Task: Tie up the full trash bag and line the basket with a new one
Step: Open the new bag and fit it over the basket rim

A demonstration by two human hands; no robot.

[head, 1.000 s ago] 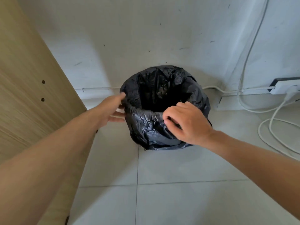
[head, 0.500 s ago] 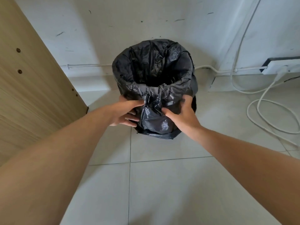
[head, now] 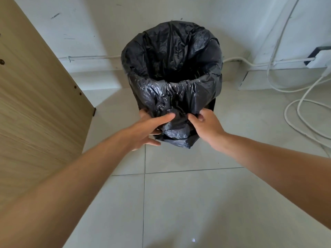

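A black trash bag [head: 172,68] lined a round basket [head: 212,104] that stood on the tiled floor [head: 179,203], close to a white wall [head: 100,33]. The bag's mouth gaped open at the top, and its plastic was folded down over the rim, hiding nearly all of the basket; only a dark strip of the basket's side showed at the lower right. The folded plastic hung crumpled down the near side, almost to the floor.

I had both hands on that near side, low down. My left hand [head: 148,129] pinched the loose plastic, with the thumb laid across the front of it and the fingers tucked behind and beneath. My right hand [head: 206,125] gripped the plastic just beside it, thumb pointing toward the left hand and fingers curled into the folds. A bunched pouch of bag sat between the two hands. Both bare forearms reached in from the bottom corners of the view.

To the left of the basket, well apart from it, rose a light wooden panel [head: 35,104] with small screw holes. Along the foot of the wall ran a thin white conduit [head: 89,58]. To the right, white cables [head: 300,108] looped over the floor and climbed the wall toward a white power strip [head: 320,59] at the far right edge.
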